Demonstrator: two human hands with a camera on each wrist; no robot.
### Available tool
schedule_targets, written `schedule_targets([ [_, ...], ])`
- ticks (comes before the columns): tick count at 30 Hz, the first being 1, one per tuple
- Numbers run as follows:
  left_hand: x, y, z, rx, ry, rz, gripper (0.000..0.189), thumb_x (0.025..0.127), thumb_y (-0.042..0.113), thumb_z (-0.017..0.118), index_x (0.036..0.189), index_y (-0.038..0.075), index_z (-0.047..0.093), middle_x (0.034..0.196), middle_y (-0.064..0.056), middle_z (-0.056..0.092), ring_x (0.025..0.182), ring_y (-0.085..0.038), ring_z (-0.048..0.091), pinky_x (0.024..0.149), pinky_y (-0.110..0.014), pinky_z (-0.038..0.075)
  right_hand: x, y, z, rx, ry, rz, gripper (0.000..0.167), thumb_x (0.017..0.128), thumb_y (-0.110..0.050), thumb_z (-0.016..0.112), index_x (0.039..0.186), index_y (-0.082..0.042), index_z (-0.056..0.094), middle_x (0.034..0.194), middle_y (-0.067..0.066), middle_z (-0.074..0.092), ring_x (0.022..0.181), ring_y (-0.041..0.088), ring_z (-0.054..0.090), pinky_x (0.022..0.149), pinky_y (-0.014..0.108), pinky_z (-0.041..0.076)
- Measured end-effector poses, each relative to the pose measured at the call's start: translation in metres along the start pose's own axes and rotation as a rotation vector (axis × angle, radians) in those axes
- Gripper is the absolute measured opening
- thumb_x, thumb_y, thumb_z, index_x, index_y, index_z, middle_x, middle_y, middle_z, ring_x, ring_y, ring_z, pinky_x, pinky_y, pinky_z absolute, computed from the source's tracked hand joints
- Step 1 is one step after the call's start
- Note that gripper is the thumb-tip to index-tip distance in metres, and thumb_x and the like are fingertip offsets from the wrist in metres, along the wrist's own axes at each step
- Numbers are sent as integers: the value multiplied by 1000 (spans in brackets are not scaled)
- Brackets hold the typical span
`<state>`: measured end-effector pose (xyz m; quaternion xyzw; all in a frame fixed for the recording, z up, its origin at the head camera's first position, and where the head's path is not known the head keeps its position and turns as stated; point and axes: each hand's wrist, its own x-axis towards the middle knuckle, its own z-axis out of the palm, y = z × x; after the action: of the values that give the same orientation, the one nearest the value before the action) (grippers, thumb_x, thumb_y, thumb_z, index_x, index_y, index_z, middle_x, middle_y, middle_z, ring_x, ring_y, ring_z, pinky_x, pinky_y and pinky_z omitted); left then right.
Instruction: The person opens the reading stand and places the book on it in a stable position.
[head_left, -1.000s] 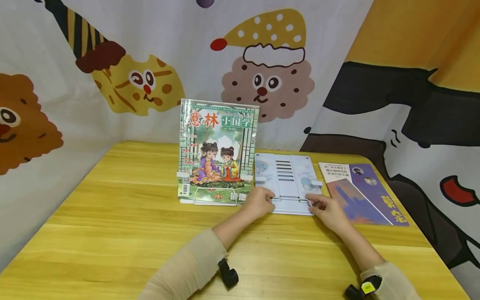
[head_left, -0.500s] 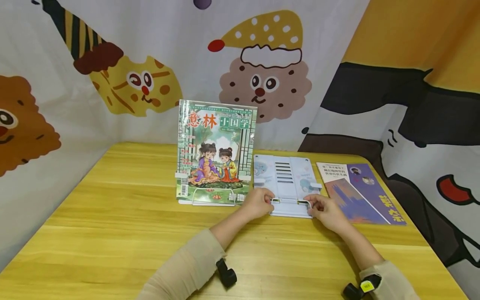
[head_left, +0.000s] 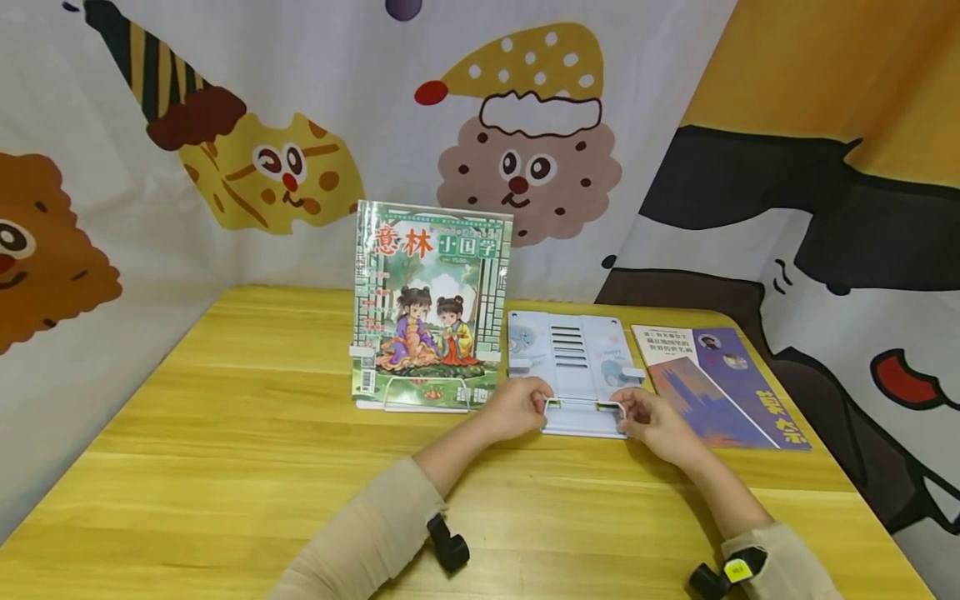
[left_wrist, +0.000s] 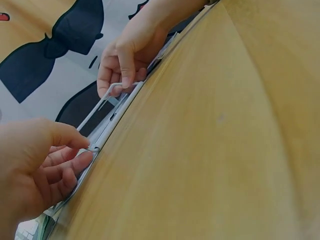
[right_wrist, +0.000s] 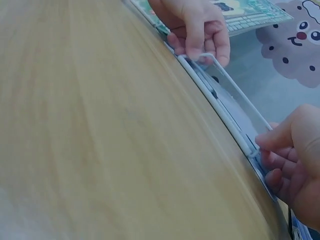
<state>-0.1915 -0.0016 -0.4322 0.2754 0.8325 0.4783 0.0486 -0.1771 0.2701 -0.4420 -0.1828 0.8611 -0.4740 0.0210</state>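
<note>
A white book stand (head_left: 580,343) with pale blue cartoon prints and a row of slots lies on the wooden table. At its front edge a white wire page holder (right_wrist: 242,92) stands up from the stand. My left hand (head_left: 517,408) pinches the left end of this wire between thumb and fingers. At the other end, my right hand (head_left: 660,421) pinches the wire's right bend the same way. In the left wrist view the wire's long bar spans the gap between both hands. The fingertips partly hide the wire's ends.
Left of the stand, a green magazine (head_left: 431,292) is propped upright on another stand with a wire front. A purple book (head_left: 731,392) lies flat to the right. Behind the table (head_left: 225,467) hangs a cartoon-printed curtain (head_left: 300,75).
The wire page holder has been tilted up a little from the stand's face, and small openings show beneath its bar. Both hands keep their hold and have barely moved.
</note>
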Motion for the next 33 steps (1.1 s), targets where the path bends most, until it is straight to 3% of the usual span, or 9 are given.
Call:
schedule_targets([
  [4,0,-1,0,10,30,40,22,78,-5,69,99,-5,68,72,1,59,63,-6,52,61,-19,48,-3,1,-2,-30,58,-29,20,88,4,64,107,3,64,81,9,58,62,14,50,48,26,43],
  [11,4,4,3,-15,176,94,20,87,3,64,105,-5,68,93,-8,66,85,-18,61,75,-23,50,2,3,-4,-177,413,-129,19,86,-1,68,106,-2,70,84,7,60,64,14,51,51,20,42],
  [15,8,7,5,30,253,97,29,87,7,65,115,-1,65,114,-9,62,106,-23,58,89,-30,48,11,7,-5,-206,514,-139,25,85,2,68,111,3,67,90,13,61,73,17,51,61,13,40],
  [18,14,6,6,84,283,84,36,87,10,65,122,3,62,124,-10,57,117,-26,52,98,-35,43,18,10,-5,-235,522,-129,29,86,0,68,115,3,65,94,17,61,80,23,52,65,14,40],
  [24,28,-2,9,130,346,2,50,87,13,65,133,2,53,135,-17,47,126,-31,43,103,-44,36,38,18,-6,-301,488,-60,39,89,-9,67,125,2,59,114,22,59,92,31,52,77,37,40],
  [29,39,-8,13,99,408,-114,55,85,11,66,136,-2,50,138,-23,42,128,-35,39,106,-45,33,47,20,-6,-330,450,35,44,90,-14,64,130,3,55,111,25,58,87,31,50,75,43,40],
  [33,46,-11,16,39,444,-218,62,82,9,67,138,-4,45,144,-29,32,131,-42,34,106,-48,32,49,19,-6,-324,407,82,45,93,-18,61,132,4,53,116,28,59,95,36,55,82,47,44],
])
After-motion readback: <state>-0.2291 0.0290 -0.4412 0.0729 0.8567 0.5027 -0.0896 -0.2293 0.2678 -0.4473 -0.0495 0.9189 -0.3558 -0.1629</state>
